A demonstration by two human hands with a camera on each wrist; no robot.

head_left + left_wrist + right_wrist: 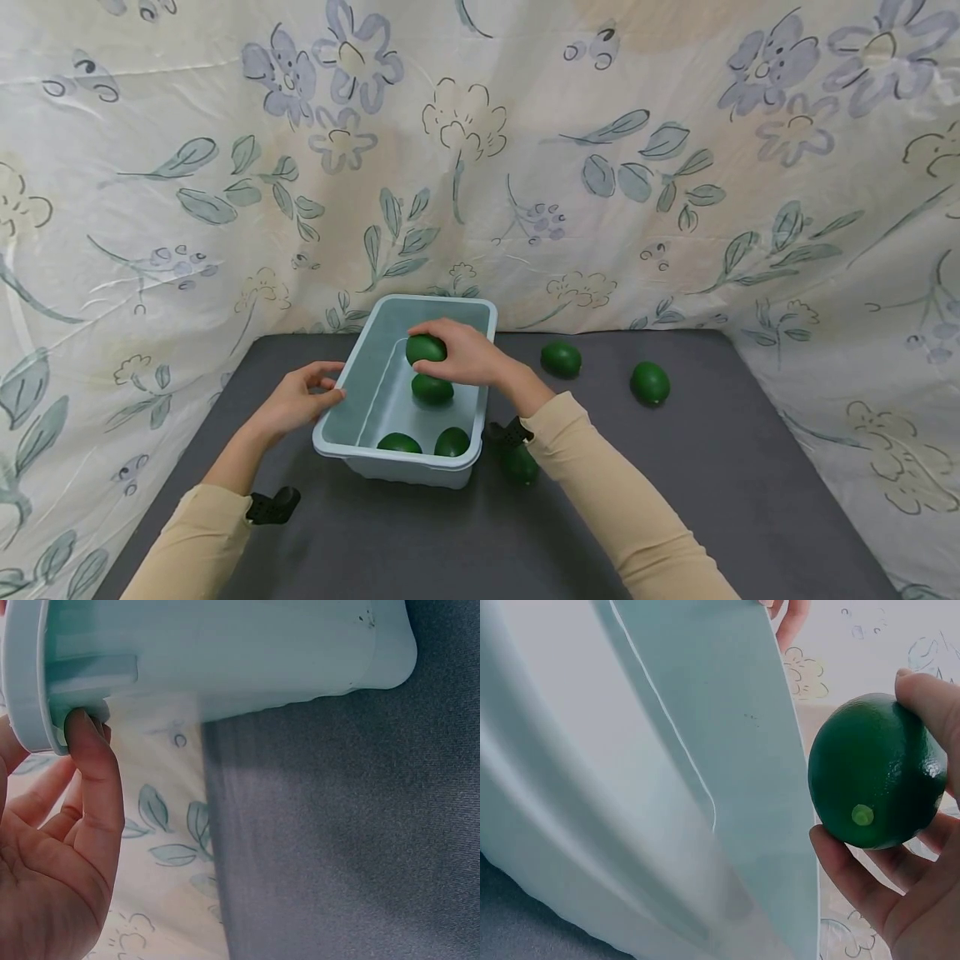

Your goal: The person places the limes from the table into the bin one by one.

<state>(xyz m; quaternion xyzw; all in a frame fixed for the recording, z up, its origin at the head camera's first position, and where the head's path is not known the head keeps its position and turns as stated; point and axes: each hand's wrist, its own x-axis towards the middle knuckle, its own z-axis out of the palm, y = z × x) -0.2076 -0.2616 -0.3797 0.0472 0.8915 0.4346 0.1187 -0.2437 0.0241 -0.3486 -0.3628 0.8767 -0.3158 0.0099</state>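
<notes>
The green fruit [424,348] is held in the curled fingers of the right hand [467,353] directly over the open pale blue tub [333,440], above the far half of its interior, so that it hangs clear of the walls. In the right wrist view the fruit [875,771] is seen pinched between thumb and fingertips, stem end showing. The tub's rim at about 9 o'clock is touched by the left hand [300,400], whose fingers are hooked loosely under the lip [34,690], apparently to keep the light tub from sliding on the grey tabletop [712,467]. Three more green fruits lie inside: one in the middle [432,388] and two against the near wall [398,442] [452,442]. Outside, two fruits rest on the tabletop at 2 o'clock of the tub [561,359] [649,382], and one lies just beside its near right corner [519,465], partly hidden by the right sleeve [600,483].
</notes>
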